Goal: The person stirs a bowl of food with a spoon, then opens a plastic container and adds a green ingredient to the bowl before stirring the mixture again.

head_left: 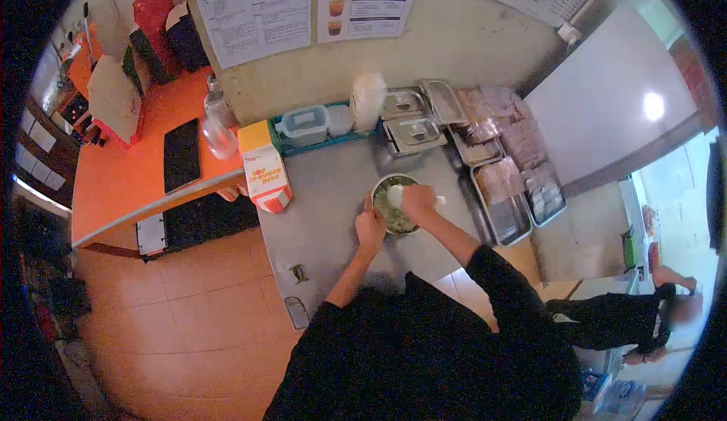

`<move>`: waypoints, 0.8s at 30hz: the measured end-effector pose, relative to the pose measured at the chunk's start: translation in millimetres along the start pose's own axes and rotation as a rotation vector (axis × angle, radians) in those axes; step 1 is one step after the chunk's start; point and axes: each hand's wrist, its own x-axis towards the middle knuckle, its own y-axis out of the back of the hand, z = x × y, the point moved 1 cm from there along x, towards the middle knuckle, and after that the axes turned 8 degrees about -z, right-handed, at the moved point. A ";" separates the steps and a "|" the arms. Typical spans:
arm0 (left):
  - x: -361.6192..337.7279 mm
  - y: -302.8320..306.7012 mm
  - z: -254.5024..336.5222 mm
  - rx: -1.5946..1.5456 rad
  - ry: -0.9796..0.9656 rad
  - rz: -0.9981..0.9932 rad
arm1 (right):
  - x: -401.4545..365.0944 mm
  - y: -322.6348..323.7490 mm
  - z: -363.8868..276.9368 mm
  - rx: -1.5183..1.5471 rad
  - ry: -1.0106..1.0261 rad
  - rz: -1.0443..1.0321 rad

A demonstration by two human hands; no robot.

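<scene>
On the steel table (326, 186) stands a round bowl (405, 231) with a green mixture (391, 215) inside. My left hand (369, 226) is closed on the bowl's left rim. Over the bowl's right side, my right hand (420, 204) wraps round a white utensil, probably a spatula (394, 195). Its pale head reaches into the bowl, and a bit of its handle sticks out past my hand. My fingers hide part of the bowl and most of the handle.
A printed box (269, 181) stands left of the bowl. Behind are a blue tub (304, 127), a stack of white containers (369, 101) and lidded steel pans (414, 133). Trays of wrapped packs (500, 182) line the right. Another person (621, 319) is at far right.
</scene>
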 end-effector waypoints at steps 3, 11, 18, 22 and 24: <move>-4.2 2.0 5.1 -0.075 0.023 0.025 | -4.4 -17.2 26.9 -0.041 -0.183 0.076; 22.0 -0.5 -26.4 0.009 -0.051 -0.153 | -5.2 -13.0 24.1 -0.001 0.281 -0.230; 25.6 -0.3 -18.1 0.058 -0.063 -0.122 | -80.3 -4.2 18.6 0.110 0.450 -0.156; 20.1 3.0 -8.7 0.021 -0.068 -0.088 | -84.6 1.5 30.2 0.057 0.443 -0.117; 18.1 9.9 -3.0 -0.056 -0.055 -0.115 | -59.0 1.8 47.3 0.083 0.361 -0.174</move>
